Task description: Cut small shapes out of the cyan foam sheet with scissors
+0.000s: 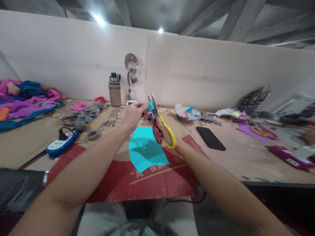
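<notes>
My left hand [135, 113] pinches a small turquoise piece [151, 106], raised above the table. Around the handles of a pair of scissors [168, 129], one yellow and one red, my right hand [158, 128] is closed. The blades point up and stand slightly apart, with the small piece at them; whether they touch it I cannot tell. Beneath both hands lies a larger turquoise sheet [147, 150], flat with a curved left edge. It rests on a red and brown cardboard sheet [110, 183] printed with characters.
A blue power strip [61, 144], coiled grey cord [93, 134] and grey felt-like pieces lie left. A bottle [115, 91] stands behind. To the right are a black phone [210, 138], a bowl of scraps [185, 117], other scissors [259, 131] and a magenta power strip [290, 157].
</notes>
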Demonstrator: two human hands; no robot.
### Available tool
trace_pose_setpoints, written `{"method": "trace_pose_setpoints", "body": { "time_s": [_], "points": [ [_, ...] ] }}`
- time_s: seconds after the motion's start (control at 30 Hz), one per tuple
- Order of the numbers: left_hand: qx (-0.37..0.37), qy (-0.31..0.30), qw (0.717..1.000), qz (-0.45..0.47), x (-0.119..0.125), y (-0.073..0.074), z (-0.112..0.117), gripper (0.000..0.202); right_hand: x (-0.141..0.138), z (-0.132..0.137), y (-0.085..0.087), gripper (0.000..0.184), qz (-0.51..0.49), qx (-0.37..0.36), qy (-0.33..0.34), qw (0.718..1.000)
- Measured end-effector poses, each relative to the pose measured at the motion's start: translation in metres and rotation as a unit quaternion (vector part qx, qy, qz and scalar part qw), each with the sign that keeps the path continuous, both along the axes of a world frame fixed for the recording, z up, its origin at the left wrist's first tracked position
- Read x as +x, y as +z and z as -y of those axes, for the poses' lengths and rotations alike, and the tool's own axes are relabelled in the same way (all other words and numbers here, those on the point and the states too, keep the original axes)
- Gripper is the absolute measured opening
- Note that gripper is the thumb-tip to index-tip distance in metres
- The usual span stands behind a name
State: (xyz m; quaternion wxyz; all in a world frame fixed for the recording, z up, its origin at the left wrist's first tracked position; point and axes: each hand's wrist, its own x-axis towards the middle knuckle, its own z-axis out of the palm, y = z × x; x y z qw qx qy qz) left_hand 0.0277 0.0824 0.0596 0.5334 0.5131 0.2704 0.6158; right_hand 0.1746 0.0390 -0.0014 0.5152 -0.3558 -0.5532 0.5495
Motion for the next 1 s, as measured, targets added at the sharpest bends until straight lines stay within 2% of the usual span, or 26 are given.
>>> {"method": "trace_pose_setpoints", "body": {
  "time_s": [0.17,0.6,0.87,1.0],
  "points": [
    [-0.007,-0.023,1.000,0.007,0.0029,0.0000,0.0033,0.020,0.0010,-0.0019,-0.0012,0.071,-0.019,0.012,0.002,1.000],
    [-0.034,-0.029,0.999,-0.012,0.0039,0.0021,0.0078,0.021,0.0012,-0.0025,-0.0005,0.066,-0.021,0.025,-0.008,0.999],
    [-0.018,-0.044,0.999,-0.018,0.0040,-0.0044,0.0027,0.022,0.0004,-0.0003,0.0026,0.071,-0.008,0.012,-0.019,1.000],
    [-0.025,-0.048,0.998,-0.018,0.0042,-0.0048,0.0023,0.026,0.0021,-0.0026,-0.0001,0.068,-0.004,0.018,-0.021,1.000]
  ]
}}
